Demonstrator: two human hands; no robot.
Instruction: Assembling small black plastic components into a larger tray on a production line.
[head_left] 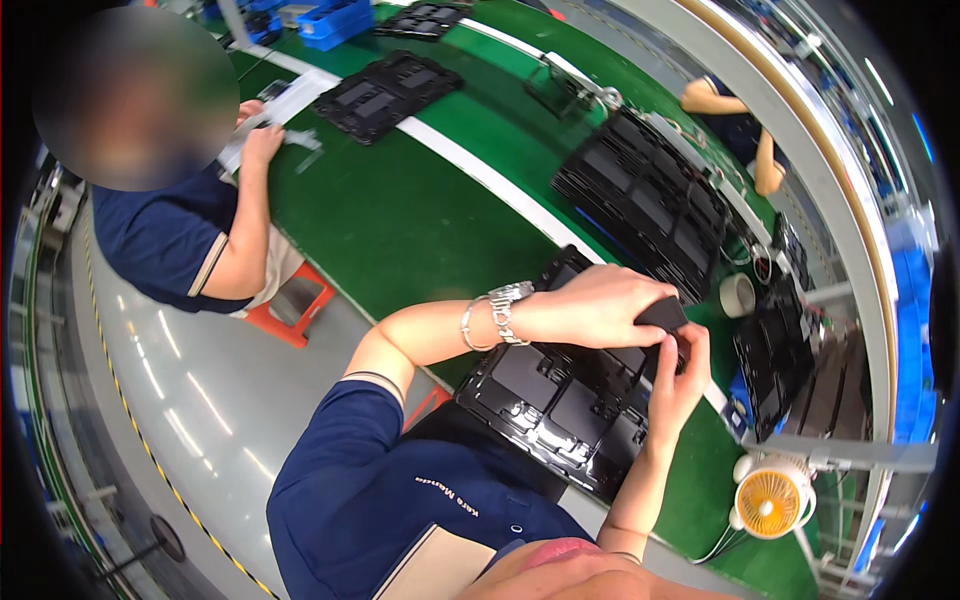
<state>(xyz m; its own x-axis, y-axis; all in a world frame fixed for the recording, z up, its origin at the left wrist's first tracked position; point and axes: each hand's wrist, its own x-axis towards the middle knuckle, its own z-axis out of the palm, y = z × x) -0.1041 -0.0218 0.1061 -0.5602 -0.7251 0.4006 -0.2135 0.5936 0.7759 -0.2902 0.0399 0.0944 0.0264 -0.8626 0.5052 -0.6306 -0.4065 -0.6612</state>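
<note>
A small, flat, dark piece [664,314] is held up between the person's two hands, above the far right part of a black molded panel [592,408]. The fingers of the left hand [592,306] pinch it from the left; the thumb and fingertips of the right hand [684,375] close on its lower edge from the near side. A metal bracelet [503,312] circles the left wrist. The panel lies on the near edge of a green table [400,215], right in front of the person. Beyond the hands stand several black panels [640,190] packed together, and to the right of these a pale roll [737,295]. Nearer on the right is a white fan [770,500] with a yellow center. Across to the left, a co-worker [175,245] in a navy shirt sits on an orange stool [300,312], hands over a white sheet [290,105].
</note>
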